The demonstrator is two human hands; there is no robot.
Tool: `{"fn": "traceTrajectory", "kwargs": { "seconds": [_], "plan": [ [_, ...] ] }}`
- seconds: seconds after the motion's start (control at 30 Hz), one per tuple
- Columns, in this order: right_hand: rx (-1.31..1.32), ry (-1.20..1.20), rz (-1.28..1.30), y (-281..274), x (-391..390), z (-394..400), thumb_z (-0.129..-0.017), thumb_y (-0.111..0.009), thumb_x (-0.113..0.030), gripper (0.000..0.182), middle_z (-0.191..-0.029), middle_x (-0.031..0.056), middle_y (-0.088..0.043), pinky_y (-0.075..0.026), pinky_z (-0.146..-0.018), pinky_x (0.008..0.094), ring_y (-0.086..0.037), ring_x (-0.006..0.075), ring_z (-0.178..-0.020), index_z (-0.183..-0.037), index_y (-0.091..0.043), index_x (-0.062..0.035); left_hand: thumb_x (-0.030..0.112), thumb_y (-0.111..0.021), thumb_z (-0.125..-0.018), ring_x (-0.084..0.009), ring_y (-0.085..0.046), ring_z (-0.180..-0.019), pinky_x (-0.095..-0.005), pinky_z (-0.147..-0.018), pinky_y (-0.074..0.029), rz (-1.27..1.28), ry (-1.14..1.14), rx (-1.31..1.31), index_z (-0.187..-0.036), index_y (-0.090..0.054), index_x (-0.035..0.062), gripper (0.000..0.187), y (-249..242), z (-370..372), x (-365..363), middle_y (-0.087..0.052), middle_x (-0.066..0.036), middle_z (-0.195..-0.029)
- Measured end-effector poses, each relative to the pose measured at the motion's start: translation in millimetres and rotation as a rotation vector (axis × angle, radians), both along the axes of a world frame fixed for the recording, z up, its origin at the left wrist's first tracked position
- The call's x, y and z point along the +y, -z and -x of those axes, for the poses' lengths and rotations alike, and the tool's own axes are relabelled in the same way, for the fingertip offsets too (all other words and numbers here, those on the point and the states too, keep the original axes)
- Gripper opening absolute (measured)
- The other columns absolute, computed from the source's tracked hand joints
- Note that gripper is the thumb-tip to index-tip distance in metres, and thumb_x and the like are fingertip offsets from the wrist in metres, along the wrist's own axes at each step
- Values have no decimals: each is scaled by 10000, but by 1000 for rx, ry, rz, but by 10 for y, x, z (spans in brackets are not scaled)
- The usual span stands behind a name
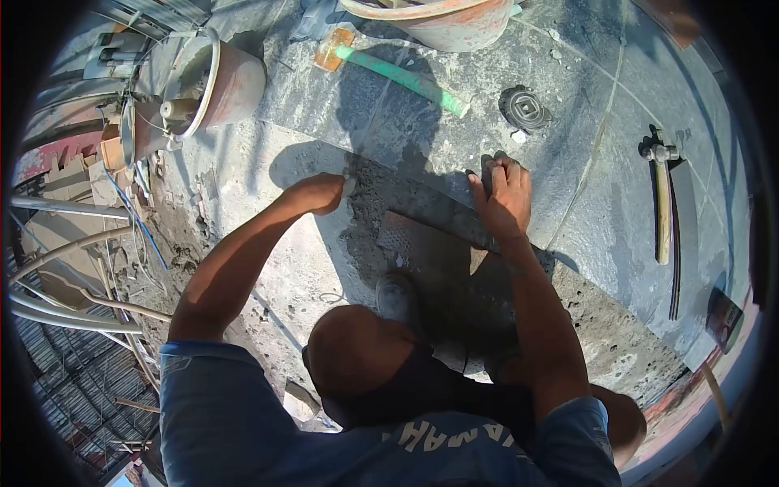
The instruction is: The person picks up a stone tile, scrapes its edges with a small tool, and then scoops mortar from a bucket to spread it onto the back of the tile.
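My left hand [323, 193] is closed, its fingers around something small and pale that I cannot make out. It is just above the rough mortar bed [365, 195], beside the laid tiles' edge. My right hand [507, 199] rests with fingers stretched and slightly apart on the grey tiled floor [560, 162], near the tile edge. Above it sits a dark round tool [526, 109], perhaps a suction cup. A mallet [402, 77] with a green handle and tan head lies farther up. Below my right hand, a tile piece [426, 235] lies by my foot, partly in shadow.
A mortar-stained bucket [454, 28] stands at the top, with another bucket [235, 81] at upper left. On the right lie a wooden-handled hammer [663, 195] and a long dark strip [680, 243]. Hoses [73, 235] and rubble crowd the left.
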State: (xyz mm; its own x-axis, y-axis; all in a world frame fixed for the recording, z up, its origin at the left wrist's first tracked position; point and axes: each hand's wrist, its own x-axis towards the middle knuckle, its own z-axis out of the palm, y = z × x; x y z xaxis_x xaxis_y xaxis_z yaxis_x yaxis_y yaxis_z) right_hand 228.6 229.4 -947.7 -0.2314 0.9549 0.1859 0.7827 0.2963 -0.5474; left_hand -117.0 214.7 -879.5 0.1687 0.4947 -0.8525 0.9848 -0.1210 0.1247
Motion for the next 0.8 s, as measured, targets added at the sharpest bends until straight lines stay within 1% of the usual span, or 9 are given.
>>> {"fn": "traceTrajectory", "kwargs": {
  "seconds": [0.03,0.07,0.1,0.2,0.27,0.33,0.4,0.63,0.8],
  "plan": [
    [-11,1,-10,-5,-11,-6,-823,-674,-324,386,-1130,127,-550,-408,-923,435,-492,326,-1071,-1061,-609,-27,20,-468,-824,-398,-627,-991,-458,-823,-490,228,151,152,-958,-622,-67,222,-67,66,-382,-639,-294,-977],
    [-19,-2,-26,-6,19,10,-822,-675,-314,383,-1125,132,-549,-410,-916,436,-493,330,-1061,-1062,-608,-23,4,-481,-816,-386,-625,-1008,-453,-851,-484,233,48,204,-1004,-622,-65,245,-4,286,-668,-640,-292,-994],
    [-8,0,-37,-18,72,34,-822,-675,-314,383,-1125,132,-549,-410,-916,436,-493,330,-1061,-1062,-608,-23,37,-497,-812,-398,-649,-923,-467,-769,-507,-63,-180,191,-1036,-579,-46,253,59,517,-889,-656,-271,-940],
    [-42,-18,-13,-49,8,52,-806,-706,-289,389,-1104,151,-548,-422,-900,433,-497,341,-1046,-1058,-606,-10,51,-456,-859,-442,-626,-925,-496,-785,-492,-253,-294,113,-1132,-504,-30,288,102,628,-528,-637,-298,-949],
    [-36,-6,-45,-55,20,55,-815,-683,-308,389,-1108,140,-541,-417,-903,435,-498,335,-1041,-1070,-605,-24,80,-444,-884,-472,-607,-913,-516,-793,-479,-409,-519,-58,-1101,-484,-28,246,-325,38,28,-614,-331,-925],
    [-59,-11,-24,-53,21,59,-812,-688,-309,391,-1110,137,-542,-417,-904,437,-497,332,-1043,-1068,-603,-26,164,-499,-920,-467,-606,-825,-508,-690,-459,-665,-435,-183,-985,-487,-34,209,-98,-3,343,-593,-315,-855],
    [-64,-6,-23,-42,19,61,-810,-691,-307,399,-1116,135,-542,-416,-907,439,-497,333,-1044,-1076,-595,-27,147,-488,-916,-493,-582,-850,-522,-709,-456,-800,-341,-288,-1023,-479,-35,211,110,-40,607,-597,-318,-869],
    [-79,-9,-29,-5,17,65,-803,-699,-296,407,-1126,132,-543,-414,-907,442,-497,337,-1047,-1095,-579,-38,96,-477,-892,-487,-595,-893,-521,-741,-474,-681,-355,-285,-1053,-474,-59,224,256,-184,863,-613,-315,-916],
    [-84,-10,-41,-17,23,87,-796,-707,-292,411,-1086,143,-540,-414,-903,442,-497,336,-1044,-1102,-585,-45,51,-468,-864,-471,-602,-946,-511,-765,-487,-424,-388,-167,-1076,-500,-73,249,-101,-297,690,-628,-308,-921]
  ]
}}
